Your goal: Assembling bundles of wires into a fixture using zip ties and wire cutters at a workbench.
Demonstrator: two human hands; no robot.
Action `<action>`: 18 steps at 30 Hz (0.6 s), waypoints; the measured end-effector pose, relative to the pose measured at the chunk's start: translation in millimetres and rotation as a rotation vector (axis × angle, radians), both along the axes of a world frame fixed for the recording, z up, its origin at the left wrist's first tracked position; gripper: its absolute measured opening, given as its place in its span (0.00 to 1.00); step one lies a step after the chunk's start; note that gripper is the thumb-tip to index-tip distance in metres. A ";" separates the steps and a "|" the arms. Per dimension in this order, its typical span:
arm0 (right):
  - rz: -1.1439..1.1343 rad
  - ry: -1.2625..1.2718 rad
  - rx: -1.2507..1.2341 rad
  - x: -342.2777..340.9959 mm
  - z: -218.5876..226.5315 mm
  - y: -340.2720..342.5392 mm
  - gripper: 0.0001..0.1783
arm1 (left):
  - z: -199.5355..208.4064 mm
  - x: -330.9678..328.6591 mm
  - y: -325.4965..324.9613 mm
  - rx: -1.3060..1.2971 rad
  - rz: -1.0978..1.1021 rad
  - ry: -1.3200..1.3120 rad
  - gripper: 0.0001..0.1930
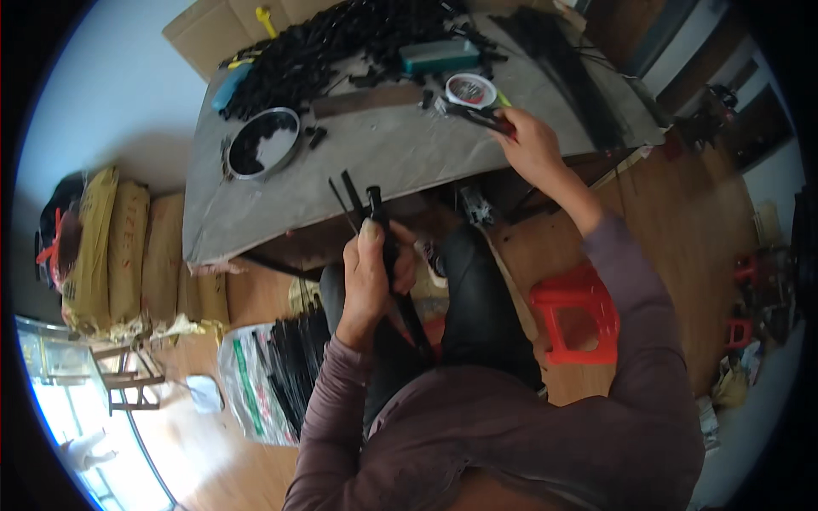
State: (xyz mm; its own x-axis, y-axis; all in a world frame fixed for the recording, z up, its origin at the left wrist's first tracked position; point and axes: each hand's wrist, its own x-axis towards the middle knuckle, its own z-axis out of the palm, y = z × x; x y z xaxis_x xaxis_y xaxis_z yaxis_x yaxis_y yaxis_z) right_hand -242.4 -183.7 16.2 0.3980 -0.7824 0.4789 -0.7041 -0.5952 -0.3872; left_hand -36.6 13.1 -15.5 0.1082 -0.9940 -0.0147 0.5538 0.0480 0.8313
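My left hand (366, 277) is wrapped round a dark, rod-shaped black piece (375, 201), held upright above my lap. Two thin black strips (348, 189) stick up beside its top end. Out over the table's right part, my right hand (530, 145) is closed on a plier-like tool (477, 117) with dark jaws and a bit of red at the handle. The tool's tip reaches the near side of a small white bowl (471, 77) of tiny metal bits. What lies between the jaws is too small to tell.
A grey table (358, 152) bears a heap of black parts (315, 55), a green tray (439, 56), a round metal bowl (256, 176) and long black strips (567, 77). A red stool (588, 294) stands right of my legs. Sacks (128, 247) line the left wall.
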 end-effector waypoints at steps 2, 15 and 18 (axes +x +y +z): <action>-0.081 0.053 0.003 16.5 9.1 -42.2 0.12 | 1.8 -3.2 -0.8 -0.010 0.013 -0.067 0.28; -0.080 0.406 0.138 51.9 -1.4 -124.1 0.15 | -12.2 7.6 -21.7 0.058 0.046 -0.026 0.27; -0.063 0.525 0.106 56.1 2.2 -127.0 0.15 | -11.3 7.3 -23.6 0.073 0.046 -0.023 0.27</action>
State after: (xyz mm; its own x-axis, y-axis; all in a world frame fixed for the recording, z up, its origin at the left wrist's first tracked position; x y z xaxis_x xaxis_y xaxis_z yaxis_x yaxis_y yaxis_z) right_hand -186.2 -310.7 18.4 0.5134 -0.8458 0.1450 -0.8522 -0.5223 -0.0296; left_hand -29.3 -10.5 -26.7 0.1544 -0.9845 -0.0834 0.5327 0.0118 0.8462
